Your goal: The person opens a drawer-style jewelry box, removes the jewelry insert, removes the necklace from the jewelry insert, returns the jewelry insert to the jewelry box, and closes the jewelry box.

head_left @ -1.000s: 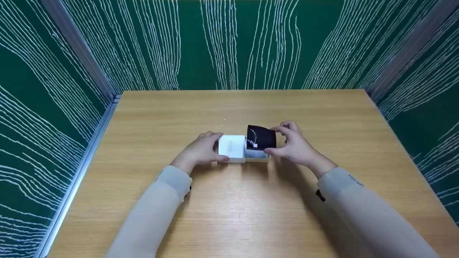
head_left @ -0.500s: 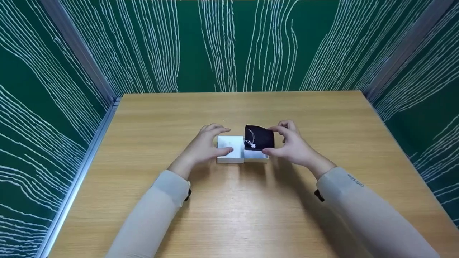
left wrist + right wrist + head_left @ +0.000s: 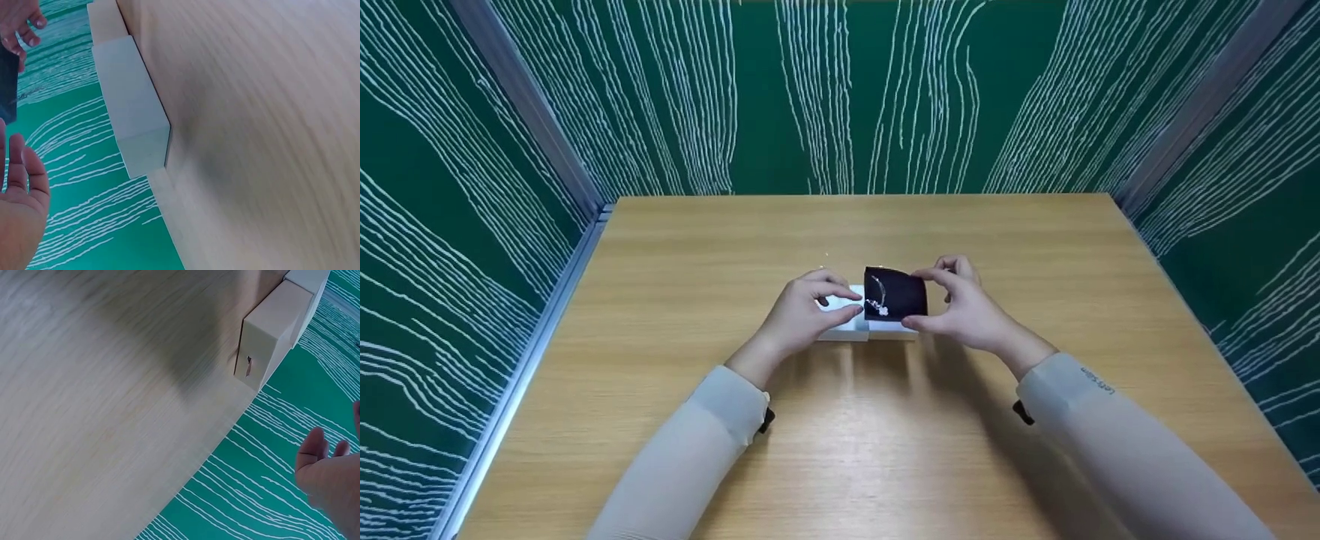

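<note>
A black pad (image 3: 894,292) with a silver necklace (image 3: 877,297) on it is held tilted above a white box base (image 3: 892,331) at the table's middle. My right hand (image 3: 915,298) pinches the pad's right edge between thumb and forefinger. My left hand (image 3: 855,304) reaches over the white lid (image 3: 838,327) beside the base, and its thumb and forefinger close on the pad's left edge. In the left wrist view the white box (image 3: 129,112) stands on the table, with the pad (image 3: 7,84) at the frame's left. The right wrist view shows the box (image 3: 270,332) from its side.
The boxes sit on a wooden table (image 3: 885,450). Green panels with white lines (image 3: 840,90) wall it in at the back and on both sides. A metal rail (image 3: 521,375) runs along the left edge.
My left hand has left the white lid's side and moved right to the pad's left edge. The right hand has shifted the pad slightly left.
</note>
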Motion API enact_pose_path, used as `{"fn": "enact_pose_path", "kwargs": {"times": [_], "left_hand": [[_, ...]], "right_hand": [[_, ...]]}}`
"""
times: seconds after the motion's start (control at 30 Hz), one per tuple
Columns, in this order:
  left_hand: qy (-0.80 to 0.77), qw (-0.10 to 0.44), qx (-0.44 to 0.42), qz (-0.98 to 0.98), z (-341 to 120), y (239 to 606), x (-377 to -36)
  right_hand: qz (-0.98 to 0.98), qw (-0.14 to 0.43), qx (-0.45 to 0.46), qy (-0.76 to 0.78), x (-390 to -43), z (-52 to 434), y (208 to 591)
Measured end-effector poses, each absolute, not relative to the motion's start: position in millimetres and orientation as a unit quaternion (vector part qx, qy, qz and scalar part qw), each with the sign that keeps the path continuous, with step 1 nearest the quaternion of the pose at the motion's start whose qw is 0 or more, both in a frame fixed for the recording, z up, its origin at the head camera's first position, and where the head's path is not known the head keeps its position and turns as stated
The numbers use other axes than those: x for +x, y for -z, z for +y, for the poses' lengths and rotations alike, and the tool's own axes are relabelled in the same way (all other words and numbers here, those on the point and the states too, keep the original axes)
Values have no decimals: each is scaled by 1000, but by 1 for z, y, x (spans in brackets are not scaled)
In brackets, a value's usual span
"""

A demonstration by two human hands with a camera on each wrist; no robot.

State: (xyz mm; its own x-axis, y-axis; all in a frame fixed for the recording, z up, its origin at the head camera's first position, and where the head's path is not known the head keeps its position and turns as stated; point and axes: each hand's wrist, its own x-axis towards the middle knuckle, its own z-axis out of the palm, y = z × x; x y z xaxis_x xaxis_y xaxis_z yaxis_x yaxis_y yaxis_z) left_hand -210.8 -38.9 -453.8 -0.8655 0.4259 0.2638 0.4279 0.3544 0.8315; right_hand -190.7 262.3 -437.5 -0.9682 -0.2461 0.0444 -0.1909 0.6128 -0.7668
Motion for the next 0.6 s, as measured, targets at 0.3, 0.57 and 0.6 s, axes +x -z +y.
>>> {"fn": "enact_pose_path", "kwargs": {"times": [0.3,0.57,0.6], "left_hand": [[531,8,-265,-805,-33,455,-208],[535,16,-276,-798,-28,454,-207],[534,17,-277,-798,-28,454,-207]], "right_hand": [[898,19,-132,420,-191,262,441],[897,9,-137,421,-189,262,441],[896,9,-136,422,-189,263,441]]}}
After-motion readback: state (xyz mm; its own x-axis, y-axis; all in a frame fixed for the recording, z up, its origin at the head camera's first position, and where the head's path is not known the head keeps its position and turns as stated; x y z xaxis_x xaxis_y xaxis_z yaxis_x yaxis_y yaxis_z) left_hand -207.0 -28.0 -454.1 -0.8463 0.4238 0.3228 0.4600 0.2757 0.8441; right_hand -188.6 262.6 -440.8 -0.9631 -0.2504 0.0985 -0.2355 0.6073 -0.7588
